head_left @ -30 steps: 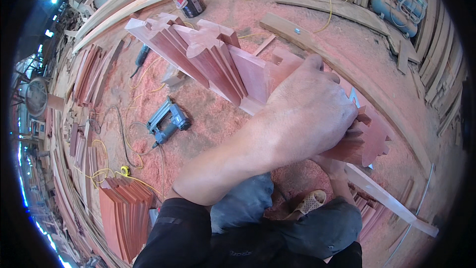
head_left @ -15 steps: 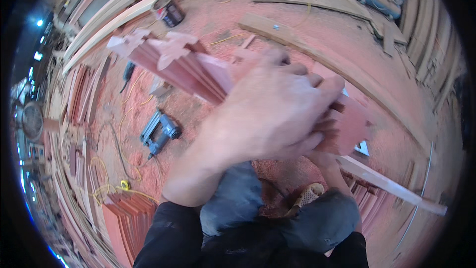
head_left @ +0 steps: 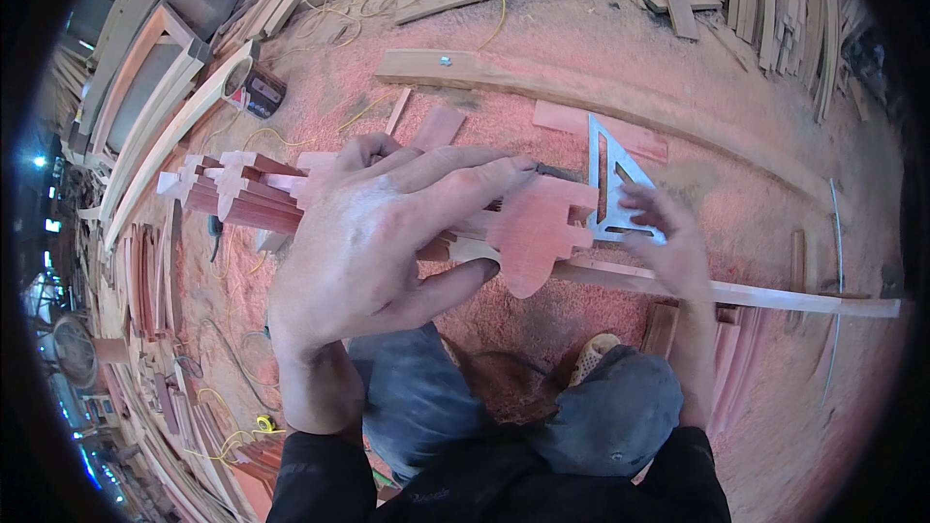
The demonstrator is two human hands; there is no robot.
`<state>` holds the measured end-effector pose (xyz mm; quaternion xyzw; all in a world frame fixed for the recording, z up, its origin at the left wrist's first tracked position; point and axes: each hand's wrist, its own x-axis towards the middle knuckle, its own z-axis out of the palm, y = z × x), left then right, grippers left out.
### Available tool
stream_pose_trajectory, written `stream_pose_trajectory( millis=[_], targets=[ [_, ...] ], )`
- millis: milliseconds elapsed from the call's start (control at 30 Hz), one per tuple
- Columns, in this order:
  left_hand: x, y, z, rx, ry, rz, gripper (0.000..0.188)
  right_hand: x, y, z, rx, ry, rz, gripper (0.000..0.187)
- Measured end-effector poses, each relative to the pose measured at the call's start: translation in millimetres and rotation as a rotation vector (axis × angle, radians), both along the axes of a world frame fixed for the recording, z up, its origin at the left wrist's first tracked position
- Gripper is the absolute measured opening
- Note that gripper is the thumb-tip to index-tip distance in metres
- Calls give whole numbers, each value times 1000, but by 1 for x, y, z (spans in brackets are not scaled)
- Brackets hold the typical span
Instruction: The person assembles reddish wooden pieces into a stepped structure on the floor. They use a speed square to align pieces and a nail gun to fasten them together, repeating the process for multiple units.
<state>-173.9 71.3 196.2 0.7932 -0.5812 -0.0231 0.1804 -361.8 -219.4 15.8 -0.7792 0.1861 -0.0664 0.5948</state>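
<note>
My left hand (head_left: 373, 232) is closed over a reddish wooden moulding (head_left: 533, 228) with a notched, rounded end. Its index finger lies along the far side and its thumb along the near side. More stepped moulding ends (head_left: 237, 189) stick out to the left of that hand. My right hand (head_left: 673, 247), a little blurred, has its fingers bent and apart over the sloping edge of a silver triangular square (head_left: 599, 179). The square stands out sharply just right of the moulding's end. A long pale wooden strip (head_left: 775, 298) runs rightward beneath my right hand.
Reddish sawdust covers the floor. A long plank (head_left: 620, 107) lies beyond my hands, with a tin can (head_left: 254, 89) at the far left. A yellow tape measure (head_left: 265, 423) and cords lie at lower left; stacked boards (head_left: 794, 10) stand at far right.
My left hand has moved left and turned with the moulding, whose end now faces right. My right hand has come out from beneath it to the square, which was mostly hidden.
</note>
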Motion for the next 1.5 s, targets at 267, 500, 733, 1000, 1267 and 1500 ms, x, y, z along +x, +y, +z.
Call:
stream_pose_trajectory(
  millis=[267,500,733,1000,1267,1500],
  targets=[
    [0,-3,7,25,7,20,71,54,74,151,-348,-614,335,95],
    [7,5,-7,-107,-18,-38,66,94,118,163,-565,-291,311,102],
    [9,13,-18,-206,-3,-68,62,98,128,152,-684,-441,200,110],
    [5,5,-8,-134,1,6,58,74,70,110,-652,-824,97,84],
    [0,2,-2,-51,41,77,61,1,43,-60,-613,-28,131,51],
    [0,-4,-3,-48,42,87,63,23,73,-88,-607,308,323,79]
  ],
)
